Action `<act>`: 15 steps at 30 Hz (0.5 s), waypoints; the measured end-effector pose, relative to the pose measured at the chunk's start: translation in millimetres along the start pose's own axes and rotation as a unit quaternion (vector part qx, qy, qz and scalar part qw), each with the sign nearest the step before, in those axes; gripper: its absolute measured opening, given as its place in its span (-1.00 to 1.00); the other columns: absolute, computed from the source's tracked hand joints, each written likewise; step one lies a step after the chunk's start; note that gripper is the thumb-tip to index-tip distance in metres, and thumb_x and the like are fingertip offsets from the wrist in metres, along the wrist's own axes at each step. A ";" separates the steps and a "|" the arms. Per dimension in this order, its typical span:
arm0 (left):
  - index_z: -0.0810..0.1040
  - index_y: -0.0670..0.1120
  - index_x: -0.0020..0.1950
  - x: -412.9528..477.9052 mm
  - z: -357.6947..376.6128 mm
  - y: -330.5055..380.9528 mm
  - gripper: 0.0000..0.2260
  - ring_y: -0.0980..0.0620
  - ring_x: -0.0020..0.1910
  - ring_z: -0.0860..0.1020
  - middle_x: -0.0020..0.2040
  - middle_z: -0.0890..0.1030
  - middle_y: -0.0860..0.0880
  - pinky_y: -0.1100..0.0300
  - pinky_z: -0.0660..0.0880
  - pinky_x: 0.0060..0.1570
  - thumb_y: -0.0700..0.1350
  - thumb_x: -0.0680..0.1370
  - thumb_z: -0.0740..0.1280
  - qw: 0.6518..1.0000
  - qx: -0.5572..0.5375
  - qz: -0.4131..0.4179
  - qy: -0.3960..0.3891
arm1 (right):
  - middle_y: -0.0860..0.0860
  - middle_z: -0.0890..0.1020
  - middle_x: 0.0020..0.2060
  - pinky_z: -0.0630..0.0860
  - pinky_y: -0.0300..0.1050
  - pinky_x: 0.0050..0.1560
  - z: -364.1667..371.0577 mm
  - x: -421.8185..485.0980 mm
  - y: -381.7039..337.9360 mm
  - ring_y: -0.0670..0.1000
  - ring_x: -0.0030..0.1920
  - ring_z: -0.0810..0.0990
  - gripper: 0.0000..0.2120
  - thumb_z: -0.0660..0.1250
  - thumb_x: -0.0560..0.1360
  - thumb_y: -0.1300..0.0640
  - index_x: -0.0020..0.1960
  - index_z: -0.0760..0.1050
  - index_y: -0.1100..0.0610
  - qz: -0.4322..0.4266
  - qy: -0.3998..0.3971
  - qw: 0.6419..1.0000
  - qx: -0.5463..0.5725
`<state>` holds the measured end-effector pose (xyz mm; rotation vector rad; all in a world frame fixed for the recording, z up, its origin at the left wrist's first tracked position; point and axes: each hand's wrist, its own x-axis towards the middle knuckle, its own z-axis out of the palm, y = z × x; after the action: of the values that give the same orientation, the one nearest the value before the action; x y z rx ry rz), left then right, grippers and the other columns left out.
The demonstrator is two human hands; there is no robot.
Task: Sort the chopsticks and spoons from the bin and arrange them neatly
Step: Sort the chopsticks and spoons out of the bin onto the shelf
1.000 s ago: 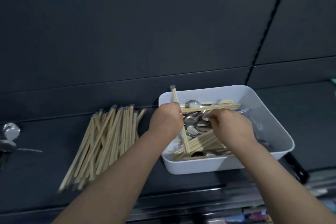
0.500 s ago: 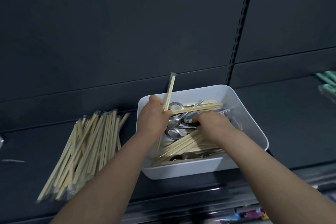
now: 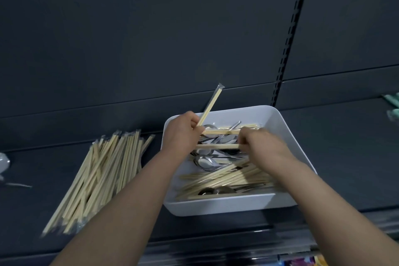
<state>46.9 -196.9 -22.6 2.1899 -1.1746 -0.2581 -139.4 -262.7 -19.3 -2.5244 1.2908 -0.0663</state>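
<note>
A white bin (image 3: 287, 134) stands on a dark shelf and holds wrapped wooden chopsticks (image 3: 220, 179) mixed with metal spoons (image 3: 205, 162). Over the bin's left side, my left hand (image 3: 181, 136) grips one wrapped chopstick pair (image 3: 212, 101) that points up and away. My right hand (image 3: 259, 142) is inside the bin and pinches another chopstick pair (image 3: 218, 146) lying level, its free end reaching toward my left hand. A sorted pile of chopsticks (image 3: 101, 170) lies on the shelf to the left of the bin.
Metal spoons (image 3: 3, 164) lie at the far left edge of the shelf (image 3: 345, 157). The dark back panel (image 3: 151, 39) rises behind it, with a slotted upright (image 3: 287, 39) at the right. Green items (image 3: 394, 103) show at the right edge.
My right hand has lifted a chopstick pair out of the heap and holds it level toward my left hand. The pair in my left hand has tilted more to the right.
</note>
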 end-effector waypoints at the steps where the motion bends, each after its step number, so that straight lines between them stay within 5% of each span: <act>1: 0.56 0.04 -0.07 4.4 0.6 3.6 -0.95 0.13 -0.18 0.56 -0.24 0.55 0.18 0.21 0.48 -0.12 -0.06 0.50 0.40 1.000 -0.017 0.000 0.002 | 0.02 0.57 -0.04 0.45 -0.06 -0.11 -1.3 -0.3 5.2 0.11 0.03 0.52 -0.89 0.25 0.54 0.13 -0.05 0.38 -0.09 0.010 0.019 1.000 0.018; 6: 0.57 0.01 -0.13 23.4 7.6 17.1 -0.98 0.03 -0.19 0.60 -0.20 0.66 0.04 0.16 0.53 -0.19 -0.10 0.50 0.37 0.993 -0.107 -0.048 -0.018 | 0.01 0.60 -0.07 0.28 -0.08 -0.14 -0.7 1.1 5.0 0.08 -0.10 0.39 -0.80 0.22 0.54 0.22 -0.06 0.29 -0.08 0.026 0.056 0.998 -0.008; 10: 0.45 0.03 -0.18 34.6 0.7 13.5 -0.83 0.04 -0.28 0.58 -0.22 0.65 0.00 -0.03 0.59 0.02 -0.19 0.58 0.28 0.954 -0.272 -0.084 0.092 | 0.03 0.60 -0.11 0.26 -0.08 -0.16 -6.4 5.6 1.4 0.12 -0.17 0.37 -0.81 0.19 0.54 0.25 -0.01 0.28 -0.02 0.049 0.100 0.994 0.010; 13: 0.42 0.03 -0.19 35.3 -4.6 8.2 -0.83 -0.02 -0.23 0.61 -0.20 0.65 0.00 -0.03 0.59 0.01 -0.18 0.57 0.26 0.957 -0.256 -0.091 0.102 | 0.07 0.62 -0.07 0.32 -0.08 -0.19 -6.5 10.5 3.1 0.18 -0.12 0.51 -0.86 0.17 0.54 0.23 0.04 0.32 0.03 0.092 0.100 0.989 0.056; 15: 0.50 0.00 -0.22 31.2 -1.3 5.6 -0.89 -0.06 -0.17 0.62 -0.22 0.65 0.01 0.03 0.59 -0.05 -0.15 0.50 0.34 0.987 -0.141 -0.072 0.038 | 0.05 0.64 -0.02 0.35 -0.08 -0.19 -3.2 14.1 2.0 0.17 -0.08 0.53 -0.82 0.18 0.53 0.22 0.12 0.34 0.05 0.104 0.090 0.987 0.086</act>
<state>61.8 -223.7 -14.5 2.0169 -0.8813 -0.3747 -133.2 -275.8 -18.2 -2.2682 1.5400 -0.3526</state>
